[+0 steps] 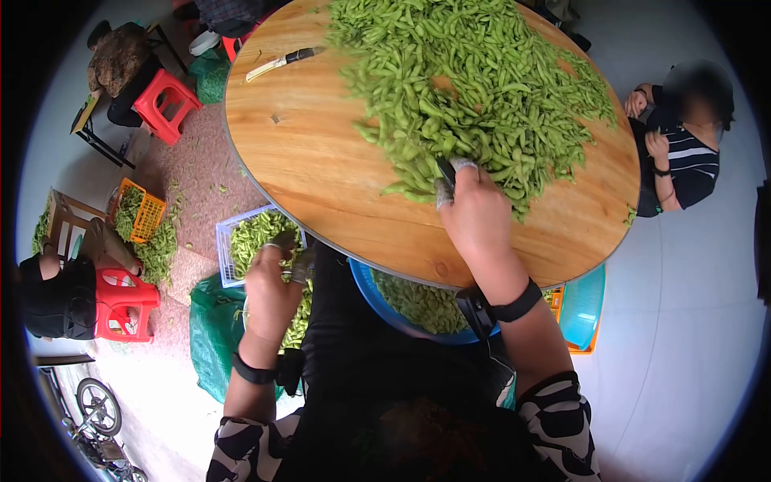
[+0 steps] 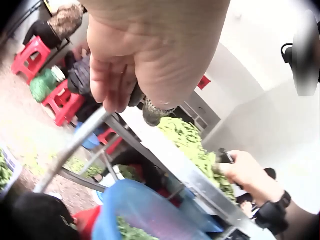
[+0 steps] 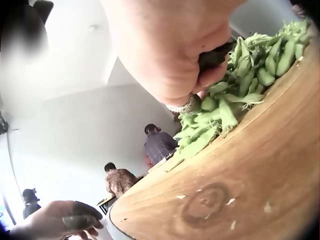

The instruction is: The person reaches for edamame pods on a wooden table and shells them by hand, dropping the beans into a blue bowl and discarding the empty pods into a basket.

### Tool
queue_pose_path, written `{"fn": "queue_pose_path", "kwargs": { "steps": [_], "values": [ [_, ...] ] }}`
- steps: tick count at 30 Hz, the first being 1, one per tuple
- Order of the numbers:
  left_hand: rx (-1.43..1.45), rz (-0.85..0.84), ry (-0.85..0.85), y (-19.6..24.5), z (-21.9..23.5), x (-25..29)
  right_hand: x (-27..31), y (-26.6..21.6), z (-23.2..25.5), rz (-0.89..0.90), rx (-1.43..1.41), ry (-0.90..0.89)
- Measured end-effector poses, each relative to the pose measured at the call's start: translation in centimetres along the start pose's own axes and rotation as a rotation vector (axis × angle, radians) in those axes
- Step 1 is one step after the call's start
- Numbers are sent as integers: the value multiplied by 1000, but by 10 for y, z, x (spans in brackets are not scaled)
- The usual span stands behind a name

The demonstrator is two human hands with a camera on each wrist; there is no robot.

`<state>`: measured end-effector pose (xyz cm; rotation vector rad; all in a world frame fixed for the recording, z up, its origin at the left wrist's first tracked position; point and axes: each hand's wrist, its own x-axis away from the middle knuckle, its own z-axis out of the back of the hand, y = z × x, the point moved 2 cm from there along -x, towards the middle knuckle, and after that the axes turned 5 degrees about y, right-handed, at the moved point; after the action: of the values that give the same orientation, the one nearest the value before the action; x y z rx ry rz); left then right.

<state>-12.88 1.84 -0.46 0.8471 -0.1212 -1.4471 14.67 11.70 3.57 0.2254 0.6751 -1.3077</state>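
The right hand (image 1: 480, 210) is curling its fingers round a small, narrow black object (image 1: 446, 170), with pale wrapping covering the thumb tip. It is working at the near edge of a loose heap of plump green bean pods (image 1: 482, 96), which is spreading ahead of the hand across a rounded brown wooden tabletop (image 1: 321, 169). Farther ahead and to this hand's left, a slim cutter with a black end and a cream body (image 1: 281, 64) is lying on the wood.

The left hand (image 1: 271, 293) is hanging beside the table, its fingers bending loosely, dark coverings showing on thumb and finger. Just ahead of it, a pale lavender plastic crate (image 1: 222, 255) is holding more pods; to its left, a green woven sack (image 1: 210, 337) is slumping. Between the hands, a round blue plastic tub (image 1: 369, 300) is holding pods too.
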Motion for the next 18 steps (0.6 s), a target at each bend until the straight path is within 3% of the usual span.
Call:
{"fn": "queue_pose_path", "kwargs": {
  "steps": [2,4,5,6,8,9,11,12,14,16,18],
  "values": [
    [239,-71,-66,46,-3,-9,8,0,10,36,-68,34],
    [546,0,-261,68,-18,-10,21,1,21,-100,-462,-29],
    [802,96,-361,76,-34,-10,32,1,27,-254,-684,-156],
    [879,135,-475,85,-43,-11,37,-2,44,-278,-707,-341],
    [986,17,-550,99,-59,-15,57,2,59,-298,-795,-608],
    [991,19,-553,103,-60,-15,65,5,60,-302,-790,-610],
    [1208,402,-827,109,-66,-8,79,14,59,-431,-1084,-470],
    [1205,408,-838,111,-67,-4,81,15,60,-443,-1084,-470],
    [1285,466,-813,113,-68,4,84,18,56,-661,-1141,-539],
    [1247,473,-857,114,-66,11,87,15,52,-676,-1221,-524],
    [1210,480,-889,110,-63,14,86,13,50,-532,-1122,-453]
  ]
}}
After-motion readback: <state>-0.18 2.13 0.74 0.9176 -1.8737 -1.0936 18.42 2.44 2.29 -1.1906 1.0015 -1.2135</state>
